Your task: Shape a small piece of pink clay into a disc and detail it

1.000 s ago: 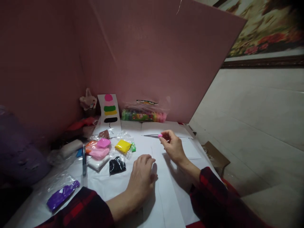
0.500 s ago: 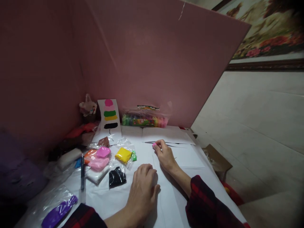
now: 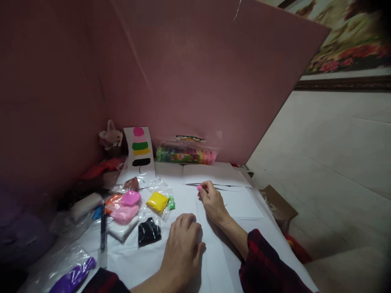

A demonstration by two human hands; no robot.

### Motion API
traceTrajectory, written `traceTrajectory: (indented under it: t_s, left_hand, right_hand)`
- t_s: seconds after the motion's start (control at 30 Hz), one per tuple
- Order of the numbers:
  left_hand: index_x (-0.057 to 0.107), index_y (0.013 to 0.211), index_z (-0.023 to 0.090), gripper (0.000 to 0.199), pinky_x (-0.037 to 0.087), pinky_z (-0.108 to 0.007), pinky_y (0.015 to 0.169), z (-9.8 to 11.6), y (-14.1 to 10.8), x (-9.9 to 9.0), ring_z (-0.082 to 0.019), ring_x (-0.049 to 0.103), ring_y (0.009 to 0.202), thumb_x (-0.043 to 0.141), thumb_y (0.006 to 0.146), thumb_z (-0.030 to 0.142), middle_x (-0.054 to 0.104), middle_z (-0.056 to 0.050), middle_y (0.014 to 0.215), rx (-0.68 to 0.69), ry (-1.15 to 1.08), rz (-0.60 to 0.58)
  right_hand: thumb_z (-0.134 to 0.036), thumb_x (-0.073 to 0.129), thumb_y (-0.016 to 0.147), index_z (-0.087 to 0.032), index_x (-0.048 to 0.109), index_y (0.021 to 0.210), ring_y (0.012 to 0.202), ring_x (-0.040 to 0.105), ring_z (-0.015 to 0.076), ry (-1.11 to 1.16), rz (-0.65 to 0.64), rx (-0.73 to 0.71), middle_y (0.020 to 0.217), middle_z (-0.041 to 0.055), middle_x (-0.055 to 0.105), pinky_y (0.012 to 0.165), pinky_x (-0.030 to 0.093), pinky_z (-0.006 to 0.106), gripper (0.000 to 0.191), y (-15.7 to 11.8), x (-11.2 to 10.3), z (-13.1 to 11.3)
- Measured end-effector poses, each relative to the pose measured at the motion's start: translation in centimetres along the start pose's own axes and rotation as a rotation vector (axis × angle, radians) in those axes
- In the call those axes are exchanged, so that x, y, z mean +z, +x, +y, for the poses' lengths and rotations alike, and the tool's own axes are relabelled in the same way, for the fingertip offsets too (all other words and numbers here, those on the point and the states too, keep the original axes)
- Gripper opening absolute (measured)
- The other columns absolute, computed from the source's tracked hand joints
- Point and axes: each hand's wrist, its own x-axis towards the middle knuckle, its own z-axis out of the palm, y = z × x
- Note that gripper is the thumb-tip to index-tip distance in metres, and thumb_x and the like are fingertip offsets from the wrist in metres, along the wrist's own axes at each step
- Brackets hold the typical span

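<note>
Between the thumb and fingertips of my right hand [image 3: 211, 203] is a small bright pink piece of modelling clay [image 3: 199, 188], held over the white paper [image 3: 244, 203]. My left hand [image 3: 182, 244] lies palm down on the white surface, its fingers slightly bent and holding nothing visible. Close to its left is a packet of black clay [image 3: 149, 232]. A packet of yellow clay [image 3: 157, 202] sits farther back, beside a small green packet [image 3: 171, 202]. Pink clay packets [image 3: 124, 212] are heaped to the left with orange, brown and white ones.
A white card with painted colour patches [image 3: 141, 162] leans against the pink wall. Beside it lies a clear bag of colourful sticks or tubes [image 3: 186, 156]. A dark pen [image 3: 103, 228] and purple clay in plastic [image 3: 73, 276] are at the left. A cardboard box [image 3: 279, 203] stands beyond the right edge.
The view has shifted slightly. My right hand keeps its pinch on the pink clay in nearly the same place, and my left hand stays resting on the surface.
</note>
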Motion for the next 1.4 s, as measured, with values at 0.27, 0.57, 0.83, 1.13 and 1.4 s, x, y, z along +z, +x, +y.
traceTrajectory:
  t_s: [0.27, 0.57, 0.83, 1.13, 1.4]
  left_hand:
    - [0.056, 0.093, 0.017, 0.018, 0.037, -0.045, 0.095, 0.2, 0.1, -0.3, -0.027, 0.045, 0.108, 0.053, 0.078, 0.009, 0.054, -0.009, 0.114, -0.016, 0.003, -0.028]
    - [0.056, 0.089, 0.018, 0.016, 0.039, -0.045, 0.093, 0.2, 0.0, -0.3, -0.026, 0.045, 0.106, 0.054, 0.077, 0.008, 0.054, -0.009, 0.112, -0.008, -0.001, -0.015]
    - [0.056, 0.091, 0.017, 0.016, 0.039, -0.044, 0.093, 0.1, 0.0, -0.4, -0.026, 0.045, 0.107, 0.054, 0.078, 0.008, 0.053, -0.01, 0.113, 0.001, 0.007, -0.017]
    - [0.056, 0.091, 0.016, 0.015, 0.038, -0.046, 0.094, 0.1, 0.1, -0.2, -0.026, 0.044, 0.107, 0.052, 0.079, 0.008, 0.053, -0.011, 0.114, 0.023, 0.014, -0.014]
    - [0.056, 0.092, 0.017, 0.016, 0.038, -0.046, 0.094, 0.1, 0.1, -0.4, -0.026, 0.044, 0.107, 0.052, 0.079, 0.008, 0.053, -0.01, 0.114, 0.012, 0.017, -0.029]
  right_hand:
    - [-0.019, 0.052, 0.085, -0.019, 0.059, 0.077, 0.074, 0.058, 0.0192, -0.045, 0.036, -0.027, 0.082, 0.0041, 0.06, 0.071, 0.046, 0.032, 0.011, -2.4, -0.6, -1.1]
    - [-0.017, 0.053, 0.087, -0.02, 0.061, 0.079, 0.076, 0.057, 0.0194, -0.106, 0.014, -0.089, 0.085, 0.0039, 0.058, 0.071, 0.045, 0.033, 0.012, -2.9, -0.1, -1.0]
    - [-0.015, 0.051, 0.089, -0.02, 0.06, 0.077, 0.078, 0.057, 0.0202, -0.108, 0.005, -0.149, 0.085, 0.0051, 0.058, 0.074, 0.047, 0.035, 0.016, -3.3, -0.2, -0.8]
    - [-0.007, 0.038, 0.094, -0.024, 0.059, 0.119, 0.091, 0.057, 0.0189, -0.07, -0.057, -0.215, 0.099, 0.0067, 0.055, 0.083, 0.05, 0.034, 0.037, -4.5, -0.8, -0.4]
    - [-0.008, 0.043, 0.093, -0.025, 0.066, 0.108, 0.104, 0.054, 0.0217, -0.112, -0.098, -0.232, 0.11, 0.0088, 0.052, 0.089, 0.049, 0.036, 0.031, -4.8, -0.9, -0.5]
